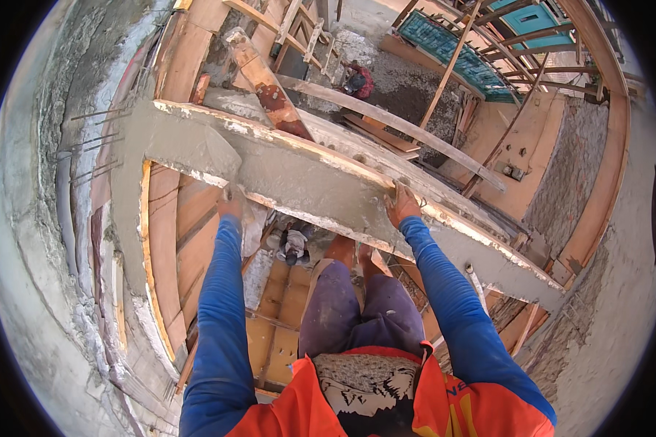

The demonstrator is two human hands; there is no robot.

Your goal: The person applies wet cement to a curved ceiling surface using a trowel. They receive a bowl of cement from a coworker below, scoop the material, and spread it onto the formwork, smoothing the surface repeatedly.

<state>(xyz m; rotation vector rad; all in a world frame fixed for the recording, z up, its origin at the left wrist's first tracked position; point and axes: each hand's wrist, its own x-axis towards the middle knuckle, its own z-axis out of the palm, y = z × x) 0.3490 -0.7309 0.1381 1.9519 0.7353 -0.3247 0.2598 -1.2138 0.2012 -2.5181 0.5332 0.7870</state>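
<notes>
A long beam of wet grey concrete (306,182) crosses in front of me, sloping down to the right between wooden edges. My left hand (231,200), smeared with cement, is closed at the near side of the beam. From it a broad, cement-coated blade, apparently a trowel (219,151), lies flat on the concrete; its handle is hidden in the hand. Farther right, my right hand (402,204) rests over the beam, its fingers bent around the wooden form board (372,175) along the far edge.
Several thin steel bars (98,138) jut out at the left. A cement-stained plank (270,87) leans beyond the beam. Far below are a person in red (358,81) and another person (293,244) near yellowish panels (277,313). A curved wooden form (612,167) rises at the right.
</notes>
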